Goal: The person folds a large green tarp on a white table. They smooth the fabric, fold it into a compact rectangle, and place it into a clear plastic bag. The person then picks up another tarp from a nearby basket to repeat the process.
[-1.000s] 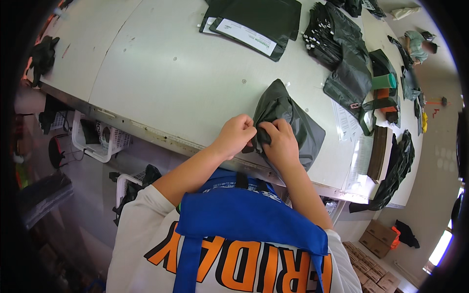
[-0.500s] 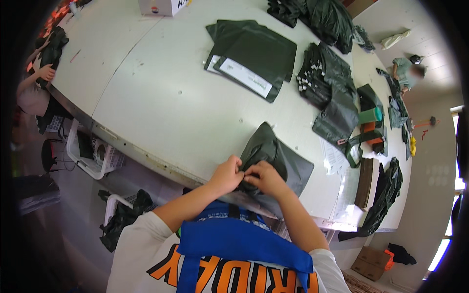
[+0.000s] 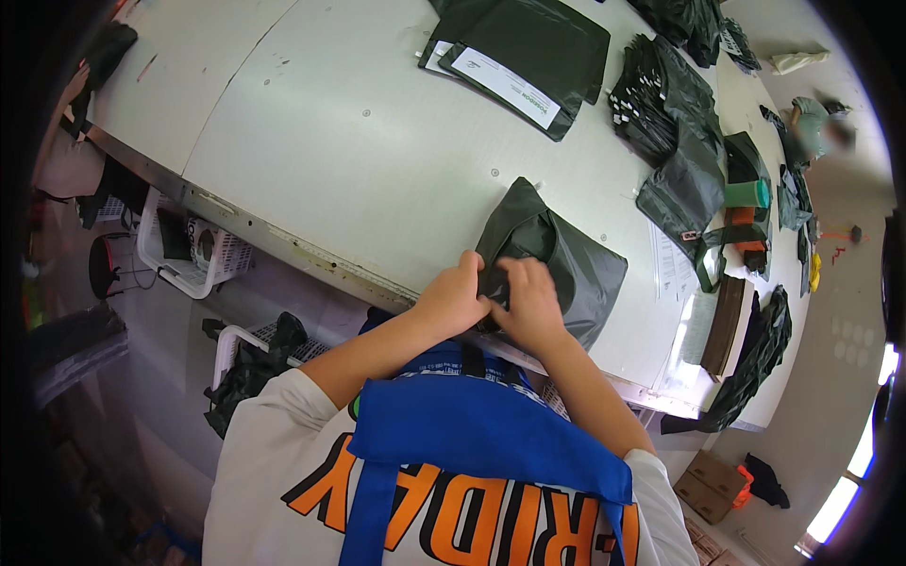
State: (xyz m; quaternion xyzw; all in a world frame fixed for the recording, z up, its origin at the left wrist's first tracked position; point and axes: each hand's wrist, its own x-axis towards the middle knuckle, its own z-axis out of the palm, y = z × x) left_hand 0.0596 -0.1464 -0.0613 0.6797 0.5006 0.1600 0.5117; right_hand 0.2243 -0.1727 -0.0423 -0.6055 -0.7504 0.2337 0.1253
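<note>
A dark grey-green, slightly shiny bag (image 3: pixel 590 278) lies at the table's near edge, its top pulled into a pointed fold with a dark opening in the middle. My left hand (image 3: pixel 455 300) is closed on the bag's near left edge, fingertips pressed against the material. Just right of it, my right hand (image 3: pixel 531 307) curls its fingers over the edge of the opening, thumb close to the left hand. These fingers are a little blurred. What lies inside the bag is hidden.
Flat dark panels (image 3: pixel 538 57) with white labels lie farther back. A bundle of dark pieces (image 3: pixel 651 104), a green roll (image 3: pixel 746 194) and paper sheets (image 3: pixel 670 259) are to the right. White baskets (image 3: pixel 193 269) stand below the table's left edge. Other people work at both sides.
The view has shifted, so the table things appear higher. My right hand's fingers have lifted and spread from the pinch beside the left hand, and the bag's opening shows wider.
</note>
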